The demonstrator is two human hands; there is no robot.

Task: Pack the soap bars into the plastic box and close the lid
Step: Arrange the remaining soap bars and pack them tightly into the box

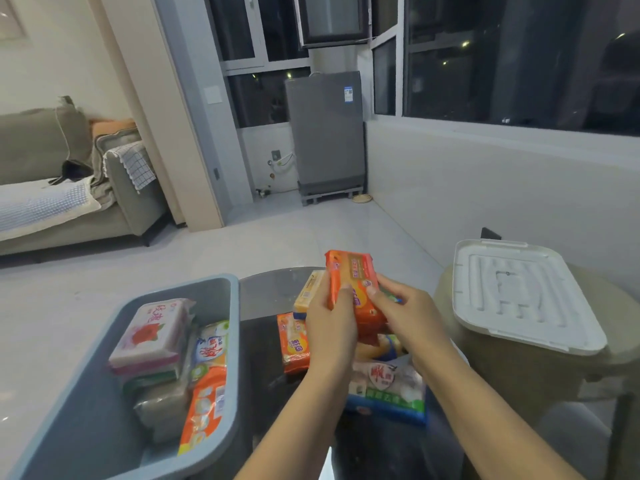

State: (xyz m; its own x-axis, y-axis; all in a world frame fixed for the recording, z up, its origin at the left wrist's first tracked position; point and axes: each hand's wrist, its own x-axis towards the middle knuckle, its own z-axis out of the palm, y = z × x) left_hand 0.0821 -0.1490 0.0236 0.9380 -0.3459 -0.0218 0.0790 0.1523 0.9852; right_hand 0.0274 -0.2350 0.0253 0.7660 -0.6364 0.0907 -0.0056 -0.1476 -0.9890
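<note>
Both hands hold an orange wrapped soap bar [349, 275] upright above the dark round table [266, 292]. My left hand [332, 323] grips its left edge, and my right hand [405, 313] pinches its right side. The blue-grey plastic box [221, 348] stands open at the lower left with several packs inside, a pink rose pack [149, 332] on top. More wrapped soap lies on the table under my hands: an orange pack [292, 342], a yellow one [306, 292] and a blue-and-white pack [388, 389]. The white lid [523, 292] rests on a stool at the right.
A beige stool [519, 368] carries the lid, close to the white low wall under the windows. A grey sofa [69, 188] is at the far left and a grey washing machine [327, 136] stands at the back. Pale floor tiles lie between.
</note>
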